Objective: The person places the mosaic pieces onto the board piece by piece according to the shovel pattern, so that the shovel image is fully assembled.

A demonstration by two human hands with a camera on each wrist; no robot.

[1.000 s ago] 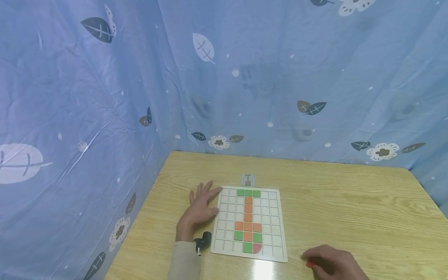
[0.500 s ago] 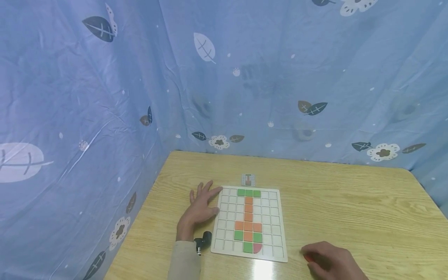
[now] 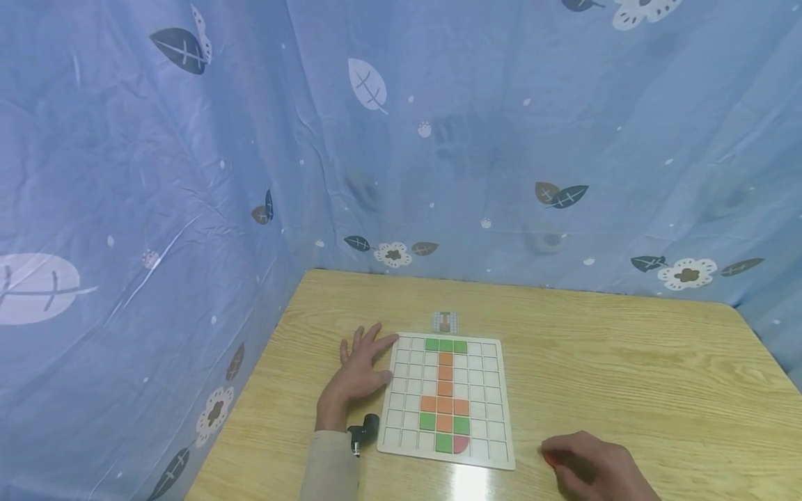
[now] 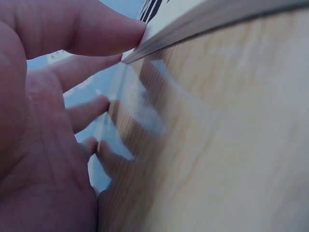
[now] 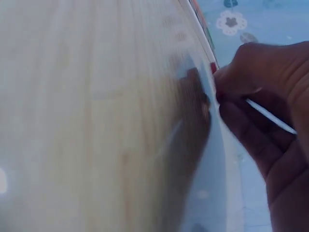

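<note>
A white gridded board [image 3: 489, 379] lies on the table, with green, orange and pink tiles in a column-like pattern. A pink quarter-round tile [image 3: 461, 444] sits in its bottom row, beside a green square tile [image 3: 443, 442]. Along the board's left edge, my left hand [image 3: 357, 374] spreads its fingers, the thumb and index fingertip touching the edge. To the right of the board, my right hand [image 3: 592, 460] pinches a small red tile [image 3: 551, 460] between thumb and fingers, low over the table. The red tile [image 5: 213, 67] is mostly covered in the right wrist view, so its shape cannot be told.
A small pattern card [image 3: 445, 321] lies just behind the board. The black wrist camera [image 3: 365, 431] on the left arm is close to the board's lower left edge. A blue patterned curtain [image 3: 476, 174] hangs behind and to the left of the wooden table [image 3: 658, 362].
My right fingers have shifted a little around the red tile, which shows less than a second ago. My left hand and the board stay where they were.
</note>
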